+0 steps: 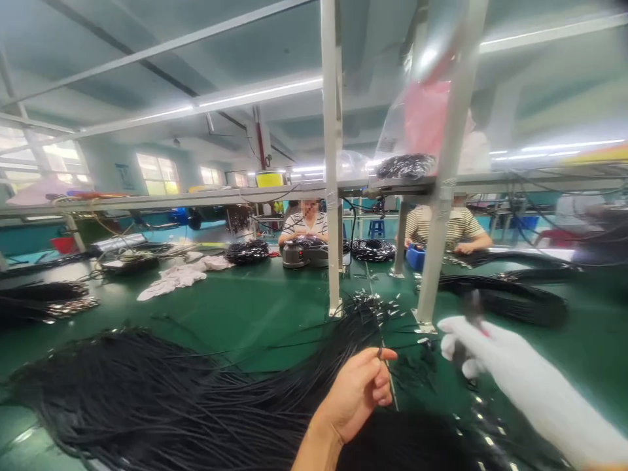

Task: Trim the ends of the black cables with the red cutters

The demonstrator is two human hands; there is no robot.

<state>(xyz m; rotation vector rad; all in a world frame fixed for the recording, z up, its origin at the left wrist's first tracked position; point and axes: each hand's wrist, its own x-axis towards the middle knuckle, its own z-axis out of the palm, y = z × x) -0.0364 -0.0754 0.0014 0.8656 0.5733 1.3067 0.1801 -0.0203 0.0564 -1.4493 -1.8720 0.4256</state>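
Note:
My left hand (360,392) is bare and closed in a pinch at the near middle of the table. A small black piece (379,353) shows between its thumb and forefinger; its kind is too small to make out. On the right, my right hand (483,350) wears a white glove and is closed around a dark hand tool (475,309) with a bit of red, smeared by motion. A large bundle of black cables (161,392) spreads across the left and front. Its silvery ends (370,304) fan out beyond my left hand. Small black bits (417,366) lie between my hands.
Metal posts (332,163) (439,216) rise from the green table (245,297) and carry a shelf (196,199). Coiled cables (248,251), a white cloth (179,278) and a dark grey device (304,255) lie farther back. Two people (304,226) (444,229) sit opposite.

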